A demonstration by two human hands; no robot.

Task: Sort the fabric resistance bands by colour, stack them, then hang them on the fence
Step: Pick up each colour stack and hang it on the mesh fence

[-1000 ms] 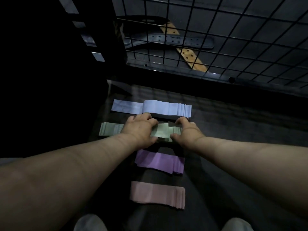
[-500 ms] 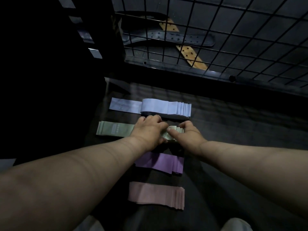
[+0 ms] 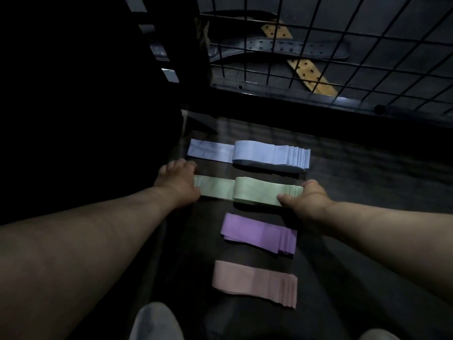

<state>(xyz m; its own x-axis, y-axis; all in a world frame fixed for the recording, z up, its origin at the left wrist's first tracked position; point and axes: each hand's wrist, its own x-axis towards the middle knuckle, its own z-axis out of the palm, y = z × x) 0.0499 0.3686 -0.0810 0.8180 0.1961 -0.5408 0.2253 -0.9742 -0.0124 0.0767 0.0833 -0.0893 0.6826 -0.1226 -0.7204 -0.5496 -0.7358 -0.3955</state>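
Four stacks of flat fabric bands lie in a column on a dark, wood-grained surface, each fanned so that its right-hand edges step like a deck of cards. Farthest away is the pale blue stack (image 3: 257, 154), with one band trailing out flat to the left. Below it is the green stack (image 3: 255, 192), which also has a single long strip reaching left. Nearer the person lie the purple stack (image 3: 255, 231) and the pink stack (image 3: 250, 280).

Both hands are on the green stack. The left hand (image 3: 180, 182) has its grip closed over the left tip of the long strip, fingers curled round the far edge. The right hand (image 3: 308, 200) pinches the layered right end, thumb on top and fingers wrapped behind. The cloth looks matte and soft (the light is dim, so any weave is lost).

Beyond the stacks stands the fence (image 3: 343, 45), a black wire grid of square cells. Through it show a dark perforated belt (image 3: 282, 46) and a tan perforated strap (image 3: 311, 74).
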